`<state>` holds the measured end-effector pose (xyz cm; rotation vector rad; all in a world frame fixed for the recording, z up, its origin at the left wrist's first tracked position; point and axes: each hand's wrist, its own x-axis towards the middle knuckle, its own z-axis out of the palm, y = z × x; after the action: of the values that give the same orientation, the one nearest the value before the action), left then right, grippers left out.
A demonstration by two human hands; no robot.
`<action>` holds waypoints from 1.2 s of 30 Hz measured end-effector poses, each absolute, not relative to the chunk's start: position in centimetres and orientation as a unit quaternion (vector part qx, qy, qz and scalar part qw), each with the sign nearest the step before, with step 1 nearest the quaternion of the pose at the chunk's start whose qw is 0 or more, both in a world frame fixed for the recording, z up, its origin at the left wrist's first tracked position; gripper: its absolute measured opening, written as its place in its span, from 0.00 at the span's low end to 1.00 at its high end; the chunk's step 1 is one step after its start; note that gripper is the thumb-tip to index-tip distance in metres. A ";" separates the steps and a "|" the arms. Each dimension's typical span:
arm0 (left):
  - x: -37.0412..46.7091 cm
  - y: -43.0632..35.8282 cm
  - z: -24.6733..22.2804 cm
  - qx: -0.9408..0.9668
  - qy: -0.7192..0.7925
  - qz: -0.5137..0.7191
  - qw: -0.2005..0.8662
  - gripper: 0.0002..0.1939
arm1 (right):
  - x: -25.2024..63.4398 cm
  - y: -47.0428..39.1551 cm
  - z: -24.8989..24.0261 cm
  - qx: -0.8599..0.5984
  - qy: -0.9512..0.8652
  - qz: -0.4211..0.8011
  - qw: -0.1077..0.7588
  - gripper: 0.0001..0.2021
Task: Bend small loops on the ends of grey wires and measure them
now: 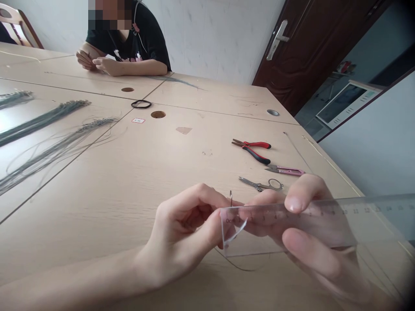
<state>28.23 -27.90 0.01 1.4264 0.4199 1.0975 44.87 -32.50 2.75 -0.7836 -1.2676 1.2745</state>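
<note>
Pale and wood-grained, the table fills most of your view, another person seated at the upper left. Across the lower right runs a clear ruler, which you clamp between the fingers of your right hand. Your left hand, at lower centre, has thumb and forefinger close together by the ruler's zero end; whether they pinch anything, I cannot tell. Right of centre lie red-and-black pliers. A thin dark line curves below the ruler; a tiny hook juts above its top edge.
</note>
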 end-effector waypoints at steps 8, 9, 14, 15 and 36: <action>28.4 -27.6 -0.2 0.621 0.154 0.501 0.583 0.07 | 46.2 -33.0 2.2 -0.307 -0.520 0.612 0.512 0.05; 28.4 -27.6 -0.3 0.620 0.150 0.501 0.585 0.07 | 46.2 -33.0 2.2 -0.305 -0.521 0.614 0.508 0.04; 28.3 -27.8 -0.4 0.619 0.143 0.497 0.591 0.07 | 46.2 -33.1 2.5 -0.317 -0.521 0.625 0.487 0.03; 28.3 -27.8 -0.4 0.618 0.142 0.497 0.593 0.07 | 46.3 -33.1 2.5 -0.317 -0.522 0.626 0.485 0.04; 28.3 -27.8 -0.3 0.644 0.111 0.493 0.574 0.06 | 46.5 -32.9 2.5 -0.305 -0.507 0.633 0.499 0.04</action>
<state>28.26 -27.85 -0.28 1.5093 0.2593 1.1543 46.52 -32.91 2.52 -0.7386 -1.2268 1.5322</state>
